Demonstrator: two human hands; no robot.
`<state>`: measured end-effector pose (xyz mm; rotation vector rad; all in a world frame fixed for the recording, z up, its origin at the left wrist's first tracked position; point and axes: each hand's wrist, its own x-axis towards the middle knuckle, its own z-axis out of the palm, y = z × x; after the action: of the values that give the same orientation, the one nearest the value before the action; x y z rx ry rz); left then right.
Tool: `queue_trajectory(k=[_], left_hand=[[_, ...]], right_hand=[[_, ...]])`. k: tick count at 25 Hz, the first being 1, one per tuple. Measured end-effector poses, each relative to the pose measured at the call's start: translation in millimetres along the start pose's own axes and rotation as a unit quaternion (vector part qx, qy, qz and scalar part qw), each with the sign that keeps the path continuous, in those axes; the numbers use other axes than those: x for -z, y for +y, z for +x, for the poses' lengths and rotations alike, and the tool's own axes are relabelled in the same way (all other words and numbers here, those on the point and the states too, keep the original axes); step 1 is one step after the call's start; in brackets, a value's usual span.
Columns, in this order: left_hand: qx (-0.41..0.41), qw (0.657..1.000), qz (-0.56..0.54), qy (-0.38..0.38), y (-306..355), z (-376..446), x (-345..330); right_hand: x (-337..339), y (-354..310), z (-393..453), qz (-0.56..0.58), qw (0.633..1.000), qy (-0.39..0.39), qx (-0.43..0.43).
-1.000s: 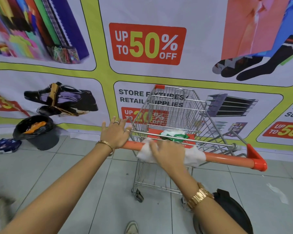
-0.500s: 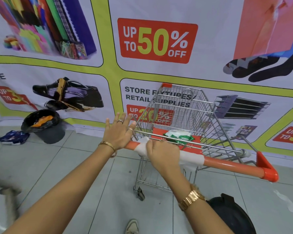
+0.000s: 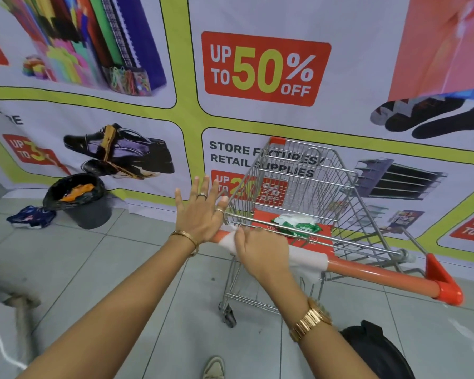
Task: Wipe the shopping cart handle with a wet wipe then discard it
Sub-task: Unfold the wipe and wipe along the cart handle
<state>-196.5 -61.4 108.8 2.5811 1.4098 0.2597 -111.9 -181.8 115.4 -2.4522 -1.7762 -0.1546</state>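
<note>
A wire shopping cart [image 3: 298, 184] stands before me with an orange handle [image 3: 378, 274] running from centre to lower right. A white wet wipe [image 3: 307, 262] is draped over the handle's left half. My right hand [image 3: 263, 253] presses down on the wipe and grips it around the bar. My left hand [image 3: 200, 212] rests its palm on the handle's left end, fingers spread and raised. A green pack of wipes [image 3: 296, 224] lies on the cart's red child seat.
A dark bin [image 3: 80, 201] lined with a black bag stands on the floor at the left, by the banner wall, with a blue wrapper [image 3: 30, 217] beside it. A black bag [image 3: 378, 351] sits at lower right. My shoe [image 3: 214, 367] shows at the bottom.
My right hand and the wipe have slid left along the handle, closer to my left hand. My left hand's fingers have lifted and spread wider.
</note>
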Motion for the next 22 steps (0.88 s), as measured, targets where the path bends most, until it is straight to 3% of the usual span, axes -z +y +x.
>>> queue_trajectory(k=[3, 9, 15, 19, 22], left_hand=[[0.004, 1.000, 0.000, -0.001, 1.6, -0.6, 0.1], [0.005, 1.000, -0.019, -0.007, 4.8, -4.7, -1.1], [-0.006, 0.999, 0.029, 0.017, 0.2, -8.0, -1.3], [-0.015, 0.997, 0.077, 0.007, 7.1, -8.6, 1.4], [-0.014, 0.998, 0.059, -0.016, 21.4, -8.9, 0.9]], right_hand=[[-3.1, 26.9, -15.1, 0.025, 0.997, 0.048, -0.052], [-5.1, -1.3, -0.1, 0.054, 0.996, 0.007, -0.066], [-17.3, 43.5, -34.8, -0.012, 0.993, 0.070, -0.094], [-2.0, 45.8, -35.4, -0.034, 0.986, 0.003, -0.161], [5.6, 21.3, -16.5, -0.054, 0.995, -0.040, -0.067]])
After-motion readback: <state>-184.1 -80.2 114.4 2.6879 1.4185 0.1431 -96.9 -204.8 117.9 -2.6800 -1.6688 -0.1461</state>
